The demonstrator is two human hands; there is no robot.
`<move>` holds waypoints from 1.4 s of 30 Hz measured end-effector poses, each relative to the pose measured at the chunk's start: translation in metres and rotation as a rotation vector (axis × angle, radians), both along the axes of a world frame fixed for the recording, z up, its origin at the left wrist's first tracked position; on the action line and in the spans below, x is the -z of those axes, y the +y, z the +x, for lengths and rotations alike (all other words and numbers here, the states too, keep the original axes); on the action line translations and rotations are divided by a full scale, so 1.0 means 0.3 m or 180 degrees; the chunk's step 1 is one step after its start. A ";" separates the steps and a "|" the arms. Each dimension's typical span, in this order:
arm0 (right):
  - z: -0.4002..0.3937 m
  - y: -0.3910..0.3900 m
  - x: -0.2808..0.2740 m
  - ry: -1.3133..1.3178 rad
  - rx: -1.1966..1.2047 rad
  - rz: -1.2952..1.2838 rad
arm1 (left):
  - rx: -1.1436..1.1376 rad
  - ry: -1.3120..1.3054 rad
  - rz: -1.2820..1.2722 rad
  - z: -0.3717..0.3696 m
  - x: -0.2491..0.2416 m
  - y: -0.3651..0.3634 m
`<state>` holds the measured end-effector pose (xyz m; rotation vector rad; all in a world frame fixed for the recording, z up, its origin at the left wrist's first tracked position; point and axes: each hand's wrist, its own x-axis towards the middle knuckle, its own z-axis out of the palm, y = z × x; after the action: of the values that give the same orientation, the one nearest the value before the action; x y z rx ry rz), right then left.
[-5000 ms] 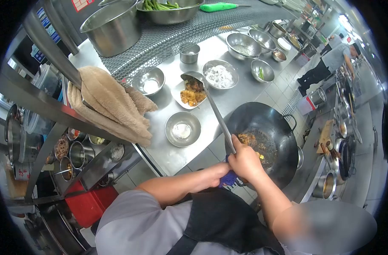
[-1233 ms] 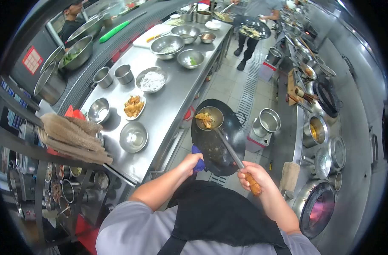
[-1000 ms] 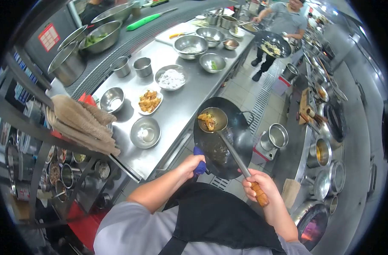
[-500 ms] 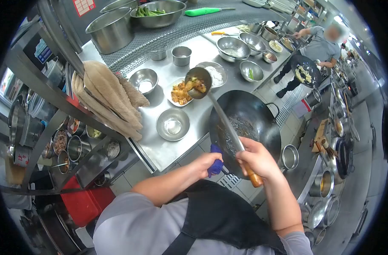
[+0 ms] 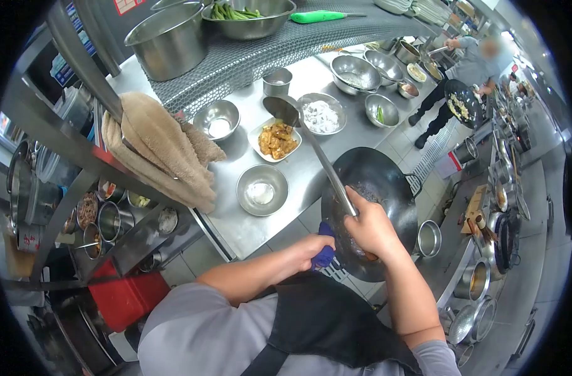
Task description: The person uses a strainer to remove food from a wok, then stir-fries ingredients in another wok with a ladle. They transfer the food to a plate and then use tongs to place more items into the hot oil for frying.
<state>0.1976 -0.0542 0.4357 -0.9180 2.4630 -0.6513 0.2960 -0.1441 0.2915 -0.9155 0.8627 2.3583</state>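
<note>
My left hand (image 5: 310, 252) is closed around a purple cloth (image 5: 324, 249) wrapped at the handle of a black wok (image 5: 396, 188). The wok hangs beyond the counter's edge, with dark sauce smeared inside. In my right hand (image 5: 370, 222) is a long metal ladle (image 5: 327, 160), gripped along its shaft above the wok. The ladle's bowl is tilted over the back edge of a small white dish (image 5: 254, 139); no food shows in it. Browned, sauce-coated food pieces (image 5: 277, 139) fill the dish.
Metal bowls stand around the dish, one holding white powder (image 5: 322, 117). A towel (image 5: 167, 144) hangs on the left rail. On the shelf are green vegetables (image 5: 233, 11) and a green-handled tool (image 5: 317, 17). A co-worker (image 5: 471, 69) holds another wok in the aisle.
The ladle's bowl has tipped and shifted slightly up and left, and the food it carried is gone from it. More food pieces show in the dish. The wok has moved slightly right and down.
</note>
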 end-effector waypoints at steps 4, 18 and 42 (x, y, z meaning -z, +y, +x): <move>-0.016 0.046 0.014 -0.0055 0.0012 -0.0389 | 0.0029 0.0051 0.0013 -0.017 -0.013 -0.014; 0.100 0.539 0.064 -0.3360 0.1334 -0.2593 | 0.0498 0.0209 -0.0054 -0.111 -0.033 0.035; 1.476 1.543 0.559 -0.0121 0.6832 -0.0938 | 0.3712 0.0609 0.0280 -0.088 -0.136 1.718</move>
<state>0.6403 0.4088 0.2678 2.0604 2.3149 -1.4080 0.2697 0.3713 0.3324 -0.0384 0.9743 1.4254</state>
